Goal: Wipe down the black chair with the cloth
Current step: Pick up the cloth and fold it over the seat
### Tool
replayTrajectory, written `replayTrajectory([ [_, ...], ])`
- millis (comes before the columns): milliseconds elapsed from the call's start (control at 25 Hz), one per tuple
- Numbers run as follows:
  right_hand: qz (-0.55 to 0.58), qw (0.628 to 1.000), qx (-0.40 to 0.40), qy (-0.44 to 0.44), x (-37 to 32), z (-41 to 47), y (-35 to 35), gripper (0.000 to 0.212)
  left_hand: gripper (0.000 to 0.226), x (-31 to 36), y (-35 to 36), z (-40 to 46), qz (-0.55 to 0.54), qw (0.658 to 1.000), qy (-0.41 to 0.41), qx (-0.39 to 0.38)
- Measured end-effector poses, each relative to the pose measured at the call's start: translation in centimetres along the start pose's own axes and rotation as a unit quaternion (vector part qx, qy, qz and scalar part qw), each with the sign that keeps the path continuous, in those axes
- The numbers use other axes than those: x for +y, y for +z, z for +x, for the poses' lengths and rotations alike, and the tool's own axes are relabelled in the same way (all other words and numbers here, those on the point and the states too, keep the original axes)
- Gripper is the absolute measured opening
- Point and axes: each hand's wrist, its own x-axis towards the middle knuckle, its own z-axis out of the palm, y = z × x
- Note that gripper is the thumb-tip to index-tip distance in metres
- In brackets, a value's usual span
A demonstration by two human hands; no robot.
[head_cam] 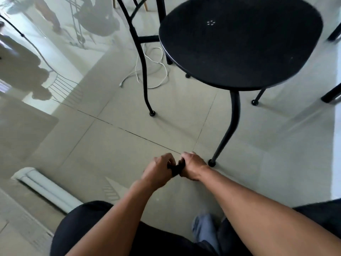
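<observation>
— One black chair [239, 43] ahead of me, and one dark cloth [176, 168] bunched between my left hand [159, 169] and right hand [192, 166], just beside the chair's nearest leg [227, 130], low over the floor [129, 145].

— Fingers?

— Both sets curled tight on the cloth. It looks soft and light, so I'd wad it in one palm. The chair seems rigid; I'd steady it by the seat rim.

— Other items?

— One white cable [155, 71] beyond the chair legs.
</observation>
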Motion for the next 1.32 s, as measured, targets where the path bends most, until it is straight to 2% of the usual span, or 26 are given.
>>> replayTrajectory([
  [120, -0.005, 0.998, 0.036, -0.044, -2.5, -3.9, -4.0, 0.015, 0.028, 2.0, -4.1, -3.3, 0.007, 0.998, 0.038, 0.051],
  [240, 0.01, 0.991, 0.075, -0.107, -4.3, -9.1, -7.9, 0.015, 0.032, 4.4, -8.3, -6.4, 0.059, 0.987, 0.084, 0.122],
  [400, 0.096, 0.956, 0.181, -0.21, -5.4, -15.9, -12.5, 0.017, 0.029, 7.8, -13.2, -10.7, 0.036, 0.968, 0.141, 0.202],
  [560, 0.118, 0.93, 0.218, -0.273, -5.3, -21.7, -18.9, 0.01, 0.008, 13.2, -17.7, -13.4, 0.025, 0.965, 0.174, 0.194],
  [720, 0.178, 0.913, 0.199, -0.309, -4.3, -25.1, -25.3, 0.01, 0.014, 18.1, -21.1, -14.0, -0.083, 0.953, 0.239, 0.164],
  [800, 0.227, 0.896, 0.184, -0.334, -3.7, -25.9, -27.9, 0.008, 0.011, 20.1, -22.1, -13.5, -0.186, 0.937, 0.263, 0.134],
  [880, 0.262, 0.884, 0.184, -0.341, -3.3, -25.7, -30.1, 0.012, 0.01, 22.0, -22.6, -12.2, -0.301, 0.905, 0.277, 0.116],
  [960, 0.291, 0.873, 0.207, -0.332, -3.1, -24.6, -32.1, 0.018, 0.01, 23.9, -22.8, -10.2, -0.37, 0.875, 0.28, 0.141],
  [1040, 0.317, 0.857, 0.25, -0.322, -3.1, -23.2, -33.8, 0.019, 0.008, 25.8, -22.8, -8.0, -0.379, 0.851, 0.297, 0.212],
  [1160, 0.289, 0.831, 0.344, -0.329, -3.0, -21.2, -36.1, 0.029, 0.003, 28.4, -23.0, -4.9, -0.31, 0.807, 0.369, 0.341],
  [1240, 0.244, 0.817, 0.41, -0.324, -2.6, -19.8, -37.4, 0.036, 0.004, 30.0, -23.1, -2.7, -0.299, 0.785, 0.394, 0.374],
  [1320, 0.246, 0.808, 0.441, -0.304, -2.1, -18.4, -38.8, 0.032, 0.007, 30.7, -23.5, 0.0, -0.316, 0.793, 0.376, 0.361],
])
